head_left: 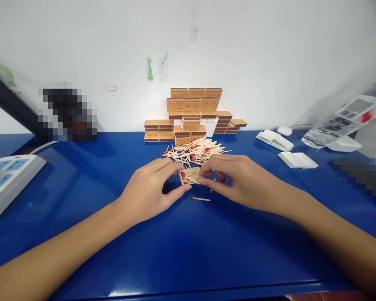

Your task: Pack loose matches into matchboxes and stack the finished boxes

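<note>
"Where's the small, open white cardboard tray (190,183)?"

"Between the two hands, above or on the glossy blue table (175,246); I can't tell which."

"What's in it?"

"Pale wooden matches (189,177), red heads mostly left."

"And the hands?"

"The left hand (152,186) grips the tray's left end between thumb and fingers. The right hand's (235,179) fingertips bend over its right end; whether they pinch anything, I can't tell."

"Farther off?"

"A loose heap of red-tipped matches (203,150), then stacked orange-and-brown cardboard matchboxes (191,105), contents mostly hidden."
</note>
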A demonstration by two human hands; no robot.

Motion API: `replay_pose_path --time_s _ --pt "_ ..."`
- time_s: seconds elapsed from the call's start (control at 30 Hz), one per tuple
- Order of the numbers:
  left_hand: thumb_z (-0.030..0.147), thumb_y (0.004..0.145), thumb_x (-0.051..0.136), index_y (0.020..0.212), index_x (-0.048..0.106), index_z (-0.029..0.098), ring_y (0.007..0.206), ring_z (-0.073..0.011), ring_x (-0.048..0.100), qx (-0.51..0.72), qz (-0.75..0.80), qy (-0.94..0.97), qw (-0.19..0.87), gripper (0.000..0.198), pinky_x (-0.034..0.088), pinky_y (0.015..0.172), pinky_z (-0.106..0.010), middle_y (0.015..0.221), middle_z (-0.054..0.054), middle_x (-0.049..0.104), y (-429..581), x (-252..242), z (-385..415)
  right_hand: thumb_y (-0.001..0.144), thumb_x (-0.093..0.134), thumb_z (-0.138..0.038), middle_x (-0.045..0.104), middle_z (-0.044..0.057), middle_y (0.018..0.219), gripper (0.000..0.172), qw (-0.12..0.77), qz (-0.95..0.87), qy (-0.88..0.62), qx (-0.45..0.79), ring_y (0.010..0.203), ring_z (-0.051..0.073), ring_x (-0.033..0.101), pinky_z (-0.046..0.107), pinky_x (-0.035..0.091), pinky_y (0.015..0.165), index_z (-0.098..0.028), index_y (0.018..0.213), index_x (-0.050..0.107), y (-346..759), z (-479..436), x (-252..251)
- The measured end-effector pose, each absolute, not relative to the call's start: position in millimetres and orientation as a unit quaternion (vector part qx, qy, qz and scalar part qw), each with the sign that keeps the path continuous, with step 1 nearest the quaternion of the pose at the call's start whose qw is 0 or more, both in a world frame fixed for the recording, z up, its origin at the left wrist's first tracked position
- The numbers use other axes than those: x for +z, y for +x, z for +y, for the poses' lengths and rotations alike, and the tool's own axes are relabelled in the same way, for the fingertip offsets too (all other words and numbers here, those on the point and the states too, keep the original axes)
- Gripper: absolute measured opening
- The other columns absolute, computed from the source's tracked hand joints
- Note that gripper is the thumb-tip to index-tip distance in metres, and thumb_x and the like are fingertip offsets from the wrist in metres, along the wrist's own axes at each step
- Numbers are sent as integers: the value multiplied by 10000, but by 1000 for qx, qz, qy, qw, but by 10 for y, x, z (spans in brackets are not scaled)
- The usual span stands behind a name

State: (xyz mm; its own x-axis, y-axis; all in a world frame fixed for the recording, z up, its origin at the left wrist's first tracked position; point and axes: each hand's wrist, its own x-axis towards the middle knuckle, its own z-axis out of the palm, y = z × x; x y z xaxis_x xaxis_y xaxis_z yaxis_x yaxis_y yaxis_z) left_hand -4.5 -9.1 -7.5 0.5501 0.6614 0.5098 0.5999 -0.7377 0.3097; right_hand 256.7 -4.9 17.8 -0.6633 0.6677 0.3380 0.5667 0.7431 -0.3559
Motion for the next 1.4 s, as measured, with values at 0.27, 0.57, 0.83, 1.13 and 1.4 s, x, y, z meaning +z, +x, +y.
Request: replay_pose_path --time_s 0.27,0.57,0.83,1.13,1.4 --pt "383 983 724 1132 707 185 828 -196 656 321 366 872 55 249 532 737 -325 911 -42 698 -30 -83 -66 1024 647 -221 726 5 810 96 237 -900 -337 142 687 133 602 266 440 662 -200 990 735 2554 -27 163" --pt "360 969 741 1132 701 201 839 -196 665 307 351 883 58 231 527 727 -317 919 -35 705 -44 -93 -80 1015 683 -283 660 -3 735 131 272 -877 -362 161 650 136 546 269 396 617 -231 975 797 2505 -59 145" --pt "370 966 748 1141 701 206 891 -213 689 310 358 879 55 244 538 756 -329 961 -43 728 -47 -89 -85 978 699 -257 639 -11 757 62 278 -878 -373 116 646 134 537 276 417 647 -226 999 748 2528 -60 163" --pt "336 980 738 1180 694 195 930 -212 708 316 322 891 58 249 561 776 -327 986 -49 737 -27 -61 -100 1020 632 -215 686 38 872 112 268 -893 -348 99 708 145 583 282 450 659 -193 994 739 2523 -58 97" --pt "346 978 739 1175 697 190 927 -220 705 320 332 886 53 255 564 784 -339 969 -50 739 -35 -66 -93 1012 635 -203 686 50 914 99 241 -901 -347 95 733 153 598 289 453 662 -182 1010 732 2545 -70 100"
